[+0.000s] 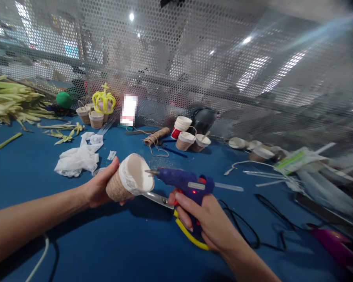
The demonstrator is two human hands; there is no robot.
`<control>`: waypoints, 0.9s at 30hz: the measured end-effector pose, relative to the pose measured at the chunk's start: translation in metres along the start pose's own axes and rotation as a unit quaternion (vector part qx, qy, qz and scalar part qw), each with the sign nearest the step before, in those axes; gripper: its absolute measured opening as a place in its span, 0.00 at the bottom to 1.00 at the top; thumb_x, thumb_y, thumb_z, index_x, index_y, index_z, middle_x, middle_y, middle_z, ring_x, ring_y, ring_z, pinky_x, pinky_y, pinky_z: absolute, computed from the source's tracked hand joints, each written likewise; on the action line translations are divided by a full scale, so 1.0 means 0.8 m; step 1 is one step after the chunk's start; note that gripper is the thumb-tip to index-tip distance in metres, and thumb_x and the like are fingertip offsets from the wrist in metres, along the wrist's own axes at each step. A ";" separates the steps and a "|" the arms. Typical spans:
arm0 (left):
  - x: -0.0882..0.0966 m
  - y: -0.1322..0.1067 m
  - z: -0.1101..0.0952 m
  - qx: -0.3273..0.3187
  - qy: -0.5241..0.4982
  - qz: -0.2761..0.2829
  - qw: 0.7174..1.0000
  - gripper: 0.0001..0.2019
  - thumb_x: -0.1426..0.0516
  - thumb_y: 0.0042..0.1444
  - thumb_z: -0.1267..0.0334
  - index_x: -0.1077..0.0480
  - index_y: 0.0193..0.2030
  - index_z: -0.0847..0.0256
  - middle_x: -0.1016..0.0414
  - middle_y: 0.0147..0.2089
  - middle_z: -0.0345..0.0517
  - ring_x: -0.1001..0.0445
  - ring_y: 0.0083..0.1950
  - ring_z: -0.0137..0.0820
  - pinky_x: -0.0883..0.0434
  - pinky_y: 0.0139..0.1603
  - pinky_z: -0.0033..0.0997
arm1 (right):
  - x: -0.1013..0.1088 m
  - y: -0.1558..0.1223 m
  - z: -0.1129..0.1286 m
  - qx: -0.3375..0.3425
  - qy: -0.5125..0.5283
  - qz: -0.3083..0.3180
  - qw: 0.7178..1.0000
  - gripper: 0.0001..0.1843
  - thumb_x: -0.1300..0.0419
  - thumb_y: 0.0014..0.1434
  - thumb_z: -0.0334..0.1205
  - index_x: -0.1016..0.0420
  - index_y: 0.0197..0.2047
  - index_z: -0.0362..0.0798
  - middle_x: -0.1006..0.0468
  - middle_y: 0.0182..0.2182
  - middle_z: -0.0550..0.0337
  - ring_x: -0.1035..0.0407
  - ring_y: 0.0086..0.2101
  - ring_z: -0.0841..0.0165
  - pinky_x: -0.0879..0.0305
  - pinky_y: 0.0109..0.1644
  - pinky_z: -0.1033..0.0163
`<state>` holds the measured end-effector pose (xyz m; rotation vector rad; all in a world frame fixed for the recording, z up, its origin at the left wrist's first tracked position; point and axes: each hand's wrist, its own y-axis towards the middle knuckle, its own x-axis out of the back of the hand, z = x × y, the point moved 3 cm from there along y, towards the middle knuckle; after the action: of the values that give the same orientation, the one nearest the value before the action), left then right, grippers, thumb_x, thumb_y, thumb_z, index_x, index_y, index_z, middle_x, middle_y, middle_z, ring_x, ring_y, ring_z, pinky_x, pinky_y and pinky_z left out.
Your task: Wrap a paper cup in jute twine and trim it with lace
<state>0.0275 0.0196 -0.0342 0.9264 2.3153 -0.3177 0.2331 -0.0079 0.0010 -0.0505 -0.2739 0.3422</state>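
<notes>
My left hand (101, 186) is wrapped round a paper cup (115, 188) covered in brown twine, with a white lace band (126, 175) at its rim. The cup lies tilted, its mouth facing right. In my right hand (198, 213) is a blue hot glue gun (176, 178), its red light on and a clear glue stick (229, 187) poking out the back. Its metal nozzle is at the cup's mouth; whether it touches the cup I cannot tell. Below the gun lie scissors (191, 235) with yellow handles, partly hidden by my right hand.
White lace (76, 159) lies left of the cup. Behind are a twine roll (157, 136), several small twine-wrapped cups (184, 141) and a yellow crown-shaped piece (104, 102). Clear glue sticks (264, 176) and a black cord (247, 235) lie right. A perforated metal screen (153, 58) closes off the back.
</notes>
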 end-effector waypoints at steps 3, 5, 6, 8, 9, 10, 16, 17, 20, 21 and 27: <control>-0.001 0.000 -0.001 0.005 0.002 -0.015 1.000 0.29 0.48 0.46 0.39 0.29 0.38 0.66 0.25 0.28 0.49 0.28 0.26 0.30 0.34 0.21 0.22 | 0.008 -0.002 0.006 0.022 -0.075 -0.050 0.996 0.17 0.46 0.56 0.49 0.28 0.28 0.43 0.37 0.11 0.66 0.43 0.15 0.75 0.45 0.21 0.68; -0.002 0.000 0.000 0.011 0.004 -0.015 1.000 0.29 0.47 0.46 0.39 0.30 0.39 0.66 0.25 0.28 0.48 0.28 0.26 0.30 0.34 0.20 0.22 | 0.010 -0.003 0.009 0.025 -0.129 -0.070 0.989 0.17 0.46 0.55 0.50 0.28 0.27 0.43 0.36 0.12 0.64 0.41 0.16 0.73 0.42 0.22 0.66; -0.002 0.000 0.000 0.013 0.008 -0.013 1.000 0.29 0.48 0.47 0.39 0.30 0.40 0.66 0.25 0.28 0.49 0.28 0.26 0.30 0.34 0.20 0.22 | 0.010 -0.003 0.011 0.027 -0.153 -0.079 0.985 0.18 0.46 0.54 0.50 0.28 0.26 0.44 0.36 0.12 0.64 0.40 0.16 0.72 0.41 0.22 0.66; -0.001 0.001 0.001 0.010 0.017 -0.011 1.000 0.28 0.49 0.49 0.41 0.31 0.43 0.66 0.25 0.28 0.49 0.28 0.26 0.30 0.34 0.20 0.22 | 0.009 -0.004 0.014 0.035 -0.190 -0.092 0.977 0.17 0.45 0.53 0.50 0.28 0.24 0.45 0.35 0.12 0.63 0.39 0.16 0.71 0.40 0.23 0.65; 0.000 0.001 0.000 0.005 0.022 -0.014 1.000 0.28 0.49 0.50 0.41 0.32 0.44 0.66 0.25 0.28 0.49 0.28 0.26 0.30 0.34 0.20 0.22 | 0.009 -0.005 0.015 0.037 -0.201 -0.093 0.975 0.17 0.45 0.53 0.49 0.29 0.23 0.45 0.34 0.12 0.63 0.38 0.16 0.71 0.40 0.23 0.65; 0.000 0.001 0.000 -0.001 0.025 -0.021 0.999 0.27 0.49 0.50 0.42 0.32 0.45 0.65 0.26 0.28 0.48 0.28 0.25 0.30 0.34 0.20 0.22 | 0.009 -0.005 0.016 0.036 -0.205 -0.090 0.974 0.16 0.44 0.52 0.49 0.29 0.23 0.46 0.35 0.12 0.64 0.39 0.16 0.72 0.39 0.22 0.65; -0.002 0.000 -0.003 -0.005 0.045 -0.054 0.998 0.28 0.45 0.46 0.42 0.32 0.45 0.63 0.27 0.26 0.44 0.30 0.21 0.28 0.34 0.17 0.22 | 0.013 -0.008 0.021 0.037 -0.225 -0.079 0.970 0.17 0.47 0.54 0.49 0.30 0.23 0.46 0.35 0.12 0.65 0.38 0.17 0.72 0.39 0.23 0.66; -0.003 0.000 -0.004 -0.004 0.044 -0.055 0.998 0.27 0.45 0.46 0.42 0.32 0.45 0.63 0.27 0.26 0.44 0.30 0.21 0.28 0.35 0.17 0.22 | 0.014 -0.008 0.022 0.035 -0.228 -0.081 0.970 0.18 0.47 0.54 0.49 0.31 0.21 0.46 0.35 0.12 0.65 0.38 0.17 0.72 0.38 0.24 0.66; -0.003 -0.001 -0.004 0.005 0.027 -0.052 0.998 0.26 0.44 0.46 0.44 0.31 0.45 0.63 0.26 0.27 0.45 0.30 0.23 0.28 0.34 0.19 0.23 | 0.014 -0.007 0.020 0.016 -0.203 -0.057 0.977 0.18 0.44 0.53 0.48 0.32 0.19 0.46 0.35 0.12 0.64 0.39 0.17 0.73 0.39 0.25 0.66; -0.003 -0.001 -0.004 0.004 0.015 -0.047 0.999 0.26 0.44 0.46 0.44 0.30 0.45 0.63 0.26 0.28 0.46 0.29 0.24 0.29 0.34 0.21 0.23 | 0.013 -0.007 0.020 0.014 -0.174 -0.045 0.984 0.17 0.44 0.53 0.48 0.30 0.20 0.45 0.35 0.12 0.65 0.39 0.17 0.74 0.40 0.24 0.67; -0.006 0.000 -0.007 -0.035 -0.052 0.002 0.998 0.22 0.38 0.44 0.53 0.30 0.45 0.58 0.26 0.43 0.44 0.28 0.41 0.32 0.31 0.42 0.29 | 0.010 -0.002 0.006 -0.011 0.176 -0.054 0.983 0.13 0.38 0.49 0.46 0.28 0.27 0.43 0.36 0.13 0.67 0.48 0.13 0.80 0.51 0.15 0.73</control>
<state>0.0276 0.0192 -0.0270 0.8592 2.2156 -0.2761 0.2395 -0.0066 0.0081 -0.1162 0.0692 0.2168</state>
